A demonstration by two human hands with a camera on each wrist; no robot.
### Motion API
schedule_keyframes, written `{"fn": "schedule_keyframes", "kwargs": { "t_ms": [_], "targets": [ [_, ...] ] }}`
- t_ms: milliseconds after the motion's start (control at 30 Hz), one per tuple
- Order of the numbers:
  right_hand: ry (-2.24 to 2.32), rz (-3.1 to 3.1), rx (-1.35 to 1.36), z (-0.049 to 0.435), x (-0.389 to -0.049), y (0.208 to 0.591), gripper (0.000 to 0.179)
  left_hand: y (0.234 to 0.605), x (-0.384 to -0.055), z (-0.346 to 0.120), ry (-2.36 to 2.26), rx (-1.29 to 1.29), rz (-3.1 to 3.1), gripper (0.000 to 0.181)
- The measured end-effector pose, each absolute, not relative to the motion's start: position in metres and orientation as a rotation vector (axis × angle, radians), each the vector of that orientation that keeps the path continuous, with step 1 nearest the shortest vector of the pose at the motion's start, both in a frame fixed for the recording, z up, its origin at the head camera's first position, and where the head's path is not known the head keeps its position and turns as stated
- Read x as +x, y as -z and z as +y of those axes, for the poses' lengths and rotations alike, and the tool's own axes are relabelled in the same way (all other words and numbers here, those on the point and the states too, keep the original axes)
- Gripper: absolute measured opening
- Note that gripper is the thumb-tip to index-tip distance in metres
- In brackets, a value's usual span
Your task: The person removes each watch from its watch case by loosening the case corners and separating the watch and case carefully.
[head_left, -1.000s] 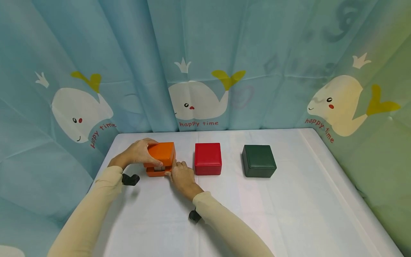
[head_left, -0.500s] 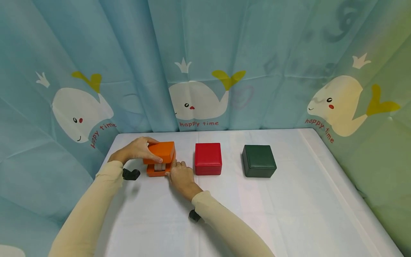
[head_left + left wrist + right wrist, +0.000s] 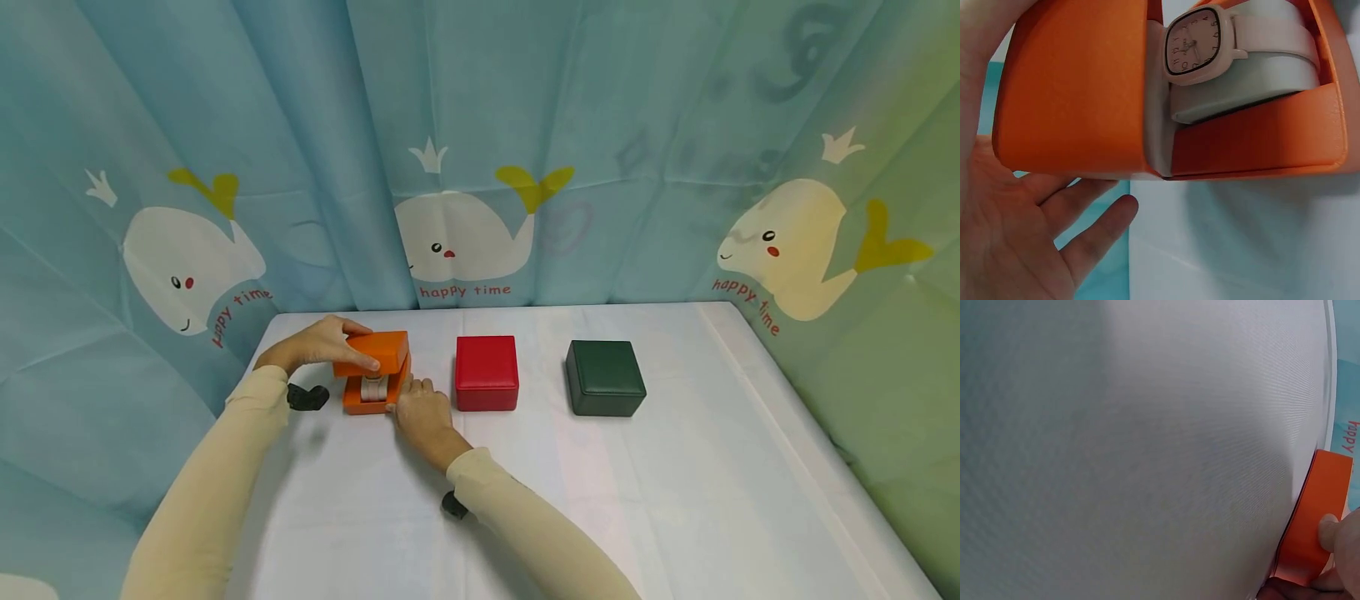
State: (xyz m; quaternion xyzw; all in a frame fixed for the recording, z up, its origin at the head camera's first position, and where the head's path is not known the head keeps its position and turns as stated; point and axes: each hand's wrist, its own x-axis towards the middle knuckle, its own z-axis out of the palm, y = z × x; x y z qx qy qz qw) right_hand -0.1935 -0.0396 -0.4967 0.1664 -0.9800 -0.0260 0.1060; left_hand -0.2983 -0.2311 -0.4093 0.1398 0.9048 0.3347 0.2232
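Note:
An orange watch box (image 3: 386,346) stands at the left of the table with its lid partly raised. My left hand (image 3: 318,343) grips the lid, thumb across its front edge and fingers behind; in the left wrist view some fingers (image 3: 1097,234) spread free below the lid. Inside, a pink wristwatch (image 3: 1194,47) with a squarish dial is wrapped round a pale cushion (image 3: 1241,81). My right hand (image 3: 426,417) holds the base at its front right corner. The right wrist view shows its thumb (image 3: 1329,532) against the orange side (image 3: 1316,512).
To the right of the orange box stand a closed red box (image 3: 486,373) and, farther along, a closed dark green box (image 3: 605,377). All are on a white-covered table (image 3: 555,500). A blue curtain (image 3: 622,150) with whales hangs behind.
The orange box's lid has tilted further back under my left hand, and more of the watch and its cushion shows. My right hand has stayed at the base.

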Motion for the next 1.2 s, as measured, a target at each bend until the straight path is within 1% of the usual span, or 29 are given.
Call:
{"fn": "schedule_keyframes", "kwargs": {
  "t_ms": [700,1200],
  "targets": [
    [0.055,-2.901,0.511,-0.0378,-0.1926,0.4954,0.063,0.4098,-0.3029,-0.2320,-0.984,0.299,2.489,0.079],
    [0.015,-2.933,0.514,-0.0380,-0.1932,0.4960,0.063,0.4148,-0.3027,-0.2331,-1.076,0.155,2.490,0.087]
  ]
}}
